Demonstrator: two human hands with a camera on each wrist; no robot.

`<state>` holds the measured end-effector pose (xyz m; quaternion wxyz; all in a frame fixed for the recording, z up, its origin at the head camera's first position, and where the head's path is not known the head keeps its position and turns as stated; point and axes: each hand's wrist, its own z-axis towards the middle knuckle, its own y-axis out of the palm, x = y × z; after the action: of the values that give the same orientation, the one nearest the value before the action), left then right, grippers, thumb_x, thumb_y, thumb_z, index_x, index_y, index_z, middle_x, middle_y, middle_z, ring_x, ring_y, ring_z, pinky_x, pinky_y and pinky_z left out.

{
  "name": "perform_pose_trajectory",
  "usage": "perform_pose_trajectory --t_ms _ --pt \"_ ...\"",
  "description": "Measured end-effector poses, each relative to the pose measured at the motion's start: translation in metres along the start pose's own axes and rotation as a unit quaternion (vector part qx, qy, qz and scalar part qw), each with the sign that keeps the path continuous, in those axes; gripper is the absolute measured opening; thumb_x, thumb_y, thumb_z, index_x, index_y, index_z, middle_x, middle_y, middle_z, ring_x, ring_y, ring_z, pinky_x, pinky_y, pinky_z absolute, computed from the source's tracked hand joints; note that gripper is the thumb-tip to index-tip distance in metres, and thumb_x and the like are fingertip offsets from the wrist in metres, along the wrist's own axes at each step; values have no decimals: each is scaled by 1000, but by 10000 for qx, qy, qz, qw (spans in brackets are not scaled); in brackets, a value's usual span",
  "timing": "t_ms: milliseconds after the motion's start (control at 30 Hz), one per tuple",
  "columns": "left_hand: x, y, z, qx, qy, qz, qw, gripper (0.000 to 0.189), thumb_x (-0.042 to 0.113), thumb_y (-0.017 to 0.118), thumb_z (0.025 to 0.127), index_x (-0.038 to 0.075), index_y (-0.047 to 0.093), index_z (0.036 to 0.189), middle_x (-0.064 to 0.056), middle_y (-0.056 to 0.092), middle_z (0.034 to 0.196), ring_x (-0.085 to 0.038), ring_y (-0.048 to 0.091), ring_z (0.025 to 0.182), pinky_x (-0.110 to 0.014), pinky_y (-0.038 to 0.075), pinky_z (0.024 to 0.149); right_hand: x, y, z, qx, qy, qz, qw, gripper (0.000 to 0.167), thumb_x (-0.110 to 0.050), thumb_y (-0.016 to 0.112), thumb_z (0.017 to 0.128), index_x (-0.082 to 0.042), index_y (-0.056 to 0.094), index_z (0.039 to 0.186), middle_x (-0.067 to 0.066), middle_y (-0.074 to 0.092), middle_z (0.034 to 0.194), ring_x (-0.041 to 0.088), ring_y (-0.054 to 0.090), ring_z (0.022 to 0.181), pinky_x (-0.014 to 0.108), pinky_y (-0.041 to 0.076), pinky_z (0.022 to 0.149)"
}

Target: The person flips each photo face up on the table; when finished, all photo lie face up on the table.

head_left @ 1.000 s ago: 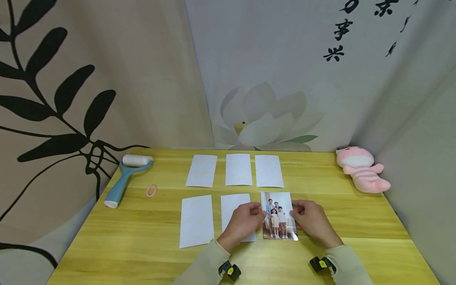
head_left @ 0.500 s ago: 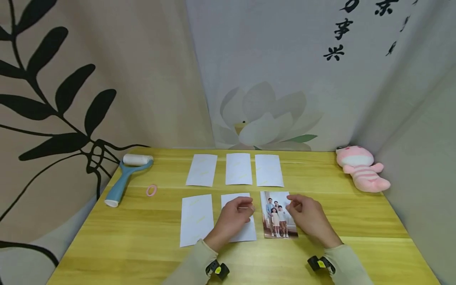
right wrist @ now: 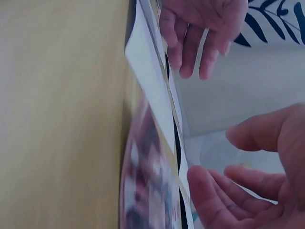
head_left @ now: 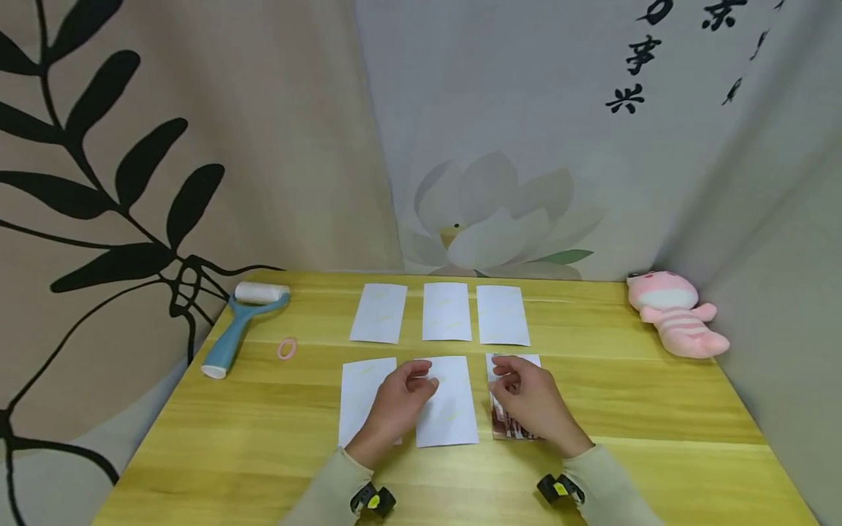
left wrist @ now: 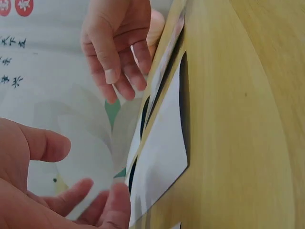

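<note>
Five white cards lie mid-frame on the desk. The photo lies right of lower centre, partly covered by the right hand above it. The left hand hovers over the lower cards — both hands' thumbs and fingers apart. A pink toy lies far right.

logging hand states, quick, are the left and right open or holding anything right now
Left hand: open, holding nothing, near the front middle white card.
Right hand: open, holding nothing, by the photo.
</note>
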<state>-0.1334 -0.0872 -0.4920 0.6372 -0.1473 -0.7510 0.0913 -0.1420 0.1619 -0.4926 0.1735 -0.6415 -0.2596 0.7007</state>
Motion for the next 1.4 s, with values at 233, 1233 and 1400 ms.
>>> perform_pose_trajectory --t_ms 233,1233,1400 --pt "-2 -14 -5 174 -146 83 9997 52 25 69 102 5 56 147 -18 61 147 -37 58 136 -56 49 111 -14 17 3 -306 131 530 9980 41 -14 78 96 -6 68 135 11 74 126 20 75 106 29 61 79" --pt "-6 -7 8 -2 -214 -429 9988 54 13 66 100 -3 49 148 -24 55 151 -42 55 140 -55 48 115 -26 47 -13 -1434 -668 -1340 9783 107 -38 100 68 -8 48 157 21 41 166 43 39 152 60 40 120" --pt "-6 -7 9 6 -207 -422 9989 52 13 66 100 -2 50 147 -23 56 150 -41 56 139 -54 49 114 -28 48 -15 -1511 -782 -1629 9719 112 -41 98 71 -7 42 161 24 38 166 42 38 152 61 41 119"
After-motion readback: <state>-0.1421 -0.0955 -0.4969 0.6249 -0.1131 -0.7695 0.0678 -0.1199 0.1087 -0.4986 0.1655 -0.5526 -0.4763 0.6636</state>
